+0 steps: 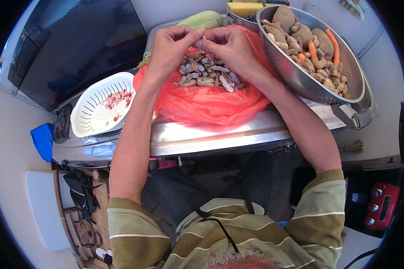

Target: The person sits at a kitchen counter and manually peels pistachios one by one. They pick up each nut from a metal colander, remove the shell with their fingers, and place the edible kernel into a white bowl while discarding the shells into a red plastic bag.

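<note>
My left hand (pixel 172 45) and my right hand (pixel 231 47) meet at the fingertips over a red plastic bag (pixel 208 104). A small tan piece, apparently a peanut (pixel 204 37), is pinched between them and mostly hidden by the fingers. Below, empty and broken peanut shells (pixel 203 72) lie heaped in the opened bag. Beside my left forearm a white slotted plastic basket (pixel 84 116) holds shelled red and pink peanut kernels (pixel 116 99). On the right, a perforated steel colander (pixel 279 69) contains unshelled peanuts (pixel 318 64), several potatoes (pixel 284 18) and carrots (pixel 332 40).
A corn cob in its husk (pixel 203 20) lies behind the bag. Behind the colander stands a metal pot (pixel 245 23) with something yellow in it. All rest on a shiny metal stove-like surface (pixel 219 136). A dark glossy panel (pixel 97 43) stands at the left.
</note>
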{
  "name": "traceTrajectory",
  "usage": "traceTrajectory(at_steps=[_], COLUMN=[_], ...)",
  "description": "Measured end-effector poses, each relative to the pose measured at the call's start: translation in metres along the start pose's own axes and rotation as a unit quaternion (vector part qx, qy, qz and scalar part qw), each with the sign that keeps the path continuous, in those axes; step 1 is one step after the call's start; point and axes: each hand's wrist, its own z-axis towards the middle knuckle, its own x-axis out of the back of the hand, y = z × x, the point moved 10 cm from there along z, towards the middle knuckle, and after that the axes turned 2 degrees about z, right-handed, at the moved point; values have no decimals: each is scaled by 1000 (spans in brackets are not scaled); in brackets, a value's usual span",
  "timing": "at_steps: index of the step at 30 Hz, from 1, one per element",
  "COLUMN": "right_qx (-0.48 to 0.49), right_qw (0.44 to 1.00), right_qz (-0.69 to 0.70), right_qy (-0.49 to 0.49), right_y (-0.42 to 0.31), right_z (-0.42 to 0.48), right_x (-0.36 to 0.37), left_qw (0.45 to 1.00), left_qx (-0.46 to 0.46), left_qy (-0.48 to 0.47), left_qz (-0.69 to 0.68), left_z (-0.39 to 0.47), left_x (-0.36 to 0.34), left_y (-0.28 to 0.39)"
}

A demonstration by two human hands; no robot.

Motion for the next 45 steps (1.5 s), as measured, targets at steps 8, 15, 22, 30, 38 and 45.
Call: traceTrajectory(at_steps=[8, 15, 22, 30, 38, 45], right_qx=[11, 17, 74, 91, 80, 102], right_qw=[999, 998, 996, 994, 989, 989], right_qz=[27, 40, 1, -42, -118, -93], right_qy=[45, 43, 52, 53, 31, 48], right_y=[15, 12, 1, -6, -11, -12], right_z=[2, 5, 3, 0, -2, -5], right_x=[6, 7, 11, 9, 5, 7], left_qw=[998, 997, 997, 997, 983, 981], left_qx=[-63, -72, -65, 27, 131, 129], left_qy=[-4, 5, 2, -17, -46, -56], left_qz=[24, 11, -31, -65, -117, -136], left_z=[-2, -4, -3, -1, -9, -9], left_x=[-8, -7, -8, -8, -12, -13], left_y=[24, 23, 21, -4, -16, -14])
